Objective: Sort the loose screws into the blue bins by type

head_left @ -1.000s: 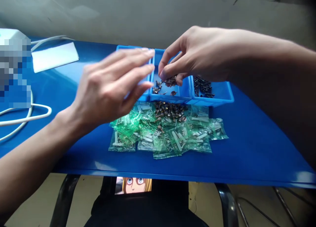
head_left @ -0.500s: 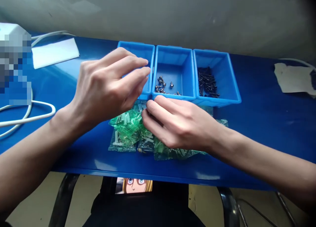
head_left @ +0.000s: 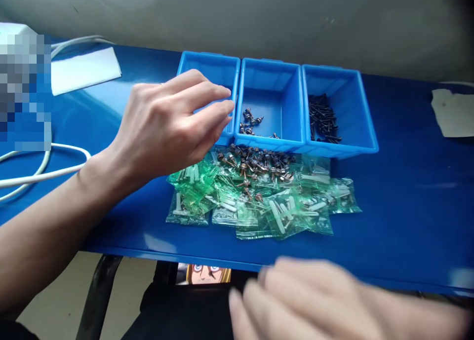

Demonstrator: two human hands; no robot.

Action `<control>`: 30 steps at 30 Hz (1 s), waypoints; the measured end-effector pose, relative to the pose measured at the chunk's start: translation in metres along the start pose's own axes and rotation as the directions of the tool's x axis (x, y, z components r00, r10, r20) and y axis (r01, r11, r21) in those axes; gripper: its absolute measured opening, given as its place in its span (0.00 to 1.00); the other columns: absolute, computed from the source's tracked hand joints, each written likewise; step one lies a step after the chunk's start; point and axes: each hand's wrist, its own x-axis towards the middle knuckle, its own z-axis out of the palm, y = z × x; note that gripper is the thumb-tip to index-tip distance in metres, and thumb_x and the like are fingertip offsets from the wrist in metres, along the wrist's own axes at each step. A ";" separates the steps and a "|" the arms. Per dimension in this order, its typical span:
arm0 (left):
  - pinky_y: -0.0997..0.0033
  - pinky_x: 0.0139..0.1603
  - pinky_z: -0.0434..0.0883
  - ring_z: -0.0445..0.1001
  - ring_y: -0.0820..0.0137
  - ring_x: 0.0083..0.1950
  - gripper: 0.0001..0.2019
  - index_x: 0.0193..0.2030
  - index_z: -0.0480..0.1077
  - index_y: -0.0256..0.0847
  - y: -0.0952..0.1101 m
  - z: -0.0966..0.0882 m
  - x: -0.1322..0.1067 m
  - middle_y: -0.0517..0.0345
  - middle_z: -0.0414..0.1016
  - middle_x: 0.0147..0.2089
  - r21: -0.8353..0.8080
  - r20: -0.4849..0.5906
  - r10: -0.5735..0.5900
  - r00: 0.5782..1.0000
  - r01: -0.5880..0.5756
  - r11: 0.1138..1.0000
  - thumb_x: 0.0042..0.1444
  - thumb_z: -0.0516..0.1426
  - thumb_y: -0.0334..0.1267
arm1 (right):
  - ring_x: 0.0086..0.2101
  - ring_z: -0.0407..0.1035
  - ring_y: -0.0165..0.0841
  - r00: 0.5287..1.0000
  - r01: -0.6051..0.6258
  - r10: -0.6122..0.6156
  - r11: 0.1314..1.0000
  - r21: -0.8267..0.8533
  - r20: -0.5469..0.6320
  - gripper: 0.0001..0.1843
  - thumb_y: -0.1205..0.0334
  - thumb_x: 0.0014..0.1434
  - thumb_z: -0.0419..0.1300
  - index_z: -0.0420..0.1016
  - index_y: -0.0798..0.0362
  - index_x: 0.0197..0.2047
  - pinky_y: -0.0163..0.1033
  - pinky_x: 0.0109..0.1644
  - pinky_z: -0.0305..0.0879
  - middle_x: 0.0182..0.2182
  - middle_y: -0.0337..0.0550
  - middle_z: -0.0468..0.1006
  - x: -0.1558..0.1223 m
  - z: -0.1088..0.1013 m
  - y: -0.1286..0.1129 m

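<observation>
Three blue plastic bins line up right ahead of the hands, and look at that left hand: fingers loosely curled, slightly spread, fingertips hanging just over the front corner of the leftmost bin, pinching nothing! The right hand is way down at the near edge of the blue table, a blur of fingers, so I cannot tell whether it's holding anything. Between the two hands sits the big action: a heap of copper-toned screws lying on top of clear green packets, with white plastic pieces sealed inside them. Up beyond the right hand, the middle bin holds a small scatter of the same sort of screws, while the rightmost bin carries a pile of dark screws. Out past the left wrist, a white cable loops across the table, and a white sheet of paper lies above it.
</observation>
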 end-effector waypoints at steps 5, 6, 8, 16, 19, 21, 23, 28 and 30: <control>0.60 0.42 0.80 0.84 0.58 0.54 0.14 0.54 0.81 0.41 0.000 0.001 0.003 0.51 0.85 0.58 0.011 -0.001 0.021 1.000 -0.021 1.000 0.75 0.53 0.38 | 0.27 0.78 0.35 0.866 -0.488 0.492 0.870 -0.067 0.089 0.21 0.66 0.77 0.46 0.81 0.51 0.42 0.39 0.28 0.74 0.33 0.45 0.84 -0.110 0.073 -0.040; 0.61 0.40 0.79 0.84 0.58 0.53 0.15 0.54 0.81 0.41 0.001 0.001 0.003 0.52 0.85 0.57 0.014 -0.001 0.017 1.000 -0.017 1.000 0.75 0.53 0.38 | 0.28 0.80 0.38 0.833 -0.544 0.550 0.835 -0.082 0.069 0.22 0.64 0.78 0.45 0.82 0.52 0.46 0.40 0.28 0.76 0.35 0.48 0.86 -0.125 0.082 -0.039; 0.62 0.38 0.77 0.84 0.59 0.54 0.15 0.53 0.81 0.42 0.002 0.000 0.004 0.53 0.85 0.57 0.019 0.018 -0.001 1.000 0.001 1.000 0.75 0.52 0.37 | 0.31 0.83 0.40 0.759 -0.644 0.649 0.761 -0.085 0.056 0.21 0.62 0.78 0.47 0.83 0.53 0.47 0.39 0.30 0.79 0.35 0.48 0.86 -0.145 0.097 -0.033; 0.64 0.35 0.73 0.84 0.59 0.53 0.11 0.54 0.78 0.41 0.003 0.004 0.001 0.56 0.85 0.58 0.038 -0.041 0.051 0.998 -0.050 0.998 0.74 0.55 0.38 | 0.33 0.83 0.36 0.708 -0.706 0.699 0.705 0.075 0.098 0.12 0.59 0.77 0.56 0.81 0.50 0.50 0.35 0.36 0.81 0.39 0.46 0.84 -0.165 0.134 -0.046; 0.64 0.36 0.72 0.84 0.59 0.53 0.11 0.53 0.78 0.41 0.003 0.004 0.001 0.56 0.85 0.58 0.033 -0.035 0.042 0.999 -0.041 0.999 0.75 0.55 0.38 | 0.40 0.83 0.39 0.765 -0.644 0.635 0.758 0.104 0.103 0.12 0.67 0.74 0.55 0.79 0.51 0.51 0.38 0.42 0.82 0.42 0.50 0.83 -0.165 0.131 -0.056; 0.65 0.36 0.72 0.85 0.58 0.53 0.11 0.52 0.78 0.41 0.003 0.004 0.002 0.57 0.85 0.57 0.034 -0.045 0.043 0.998 -0.042 0.999 0.75 0.55 0.38 | 0.43 0.82 0.38 0.829 -0.558 0.545 0.818 0.136 0.121 0.16 0.71 0.71 0.53 0.78 0.50 0.54 0.38 0.45 0.82 0.43 0.51 0.82 -0.165 0.126 -0.061; 0.66 0.35 0.72 0.85 0.59 0.53 0.11 0.52 0.78 0.41 0.003 0.004 0.002 0.57 0.85 0.57 0.040 -0.041 0.042 0.998 -0.040 0.998 0.75 0.55 0.39 | 0.41 0.81 0.36 0.879 -0.475 0.456 0.865 0.163 0.141 0.18 0.72 0.69 0.54 0.77 0.49 0.57 0.36 0.43 0.81 0.43 0.50 0.82 -0.165 0.123 -0.063; 0.65 0.36 0.71 0.84 0.59 0.53 0.11 0.52 0.78 0.41 0.003 0.005 0.002 0.57 0.85 0.57 0.032 -0.013 0.029 1.000 -0.028 0.999 0.75 0.55 0.40 | 0.41 0.82 0.33 0.893 -0.442 0.428 0.893 0.089 0.138 0.25 0.75 0.69 0.48 0.73 0.55 0.64 0.32 0.40 0.79 0.48 0.55 0.81 -0.160 0.126 -0.053; 0.62 0.37 0.71 0.85 0.58 0.52 0.11 0.51 0.77 0.42 0.002 0.005 0.002 0.58 0.85 0.57 0.012 -0.021 0.017 1.000 -0.017 1.000 0.76 0.54 0.41 | 0.40 0.83 0.35 0.905 -0.409 0.404 0.912 0.013 0.134 0.27 0.77 0.68 0.49 0.73 0.56 0.65 0.33 0.37 0.78 0.47 0.55 0.82 -0.155 0.129 -0.051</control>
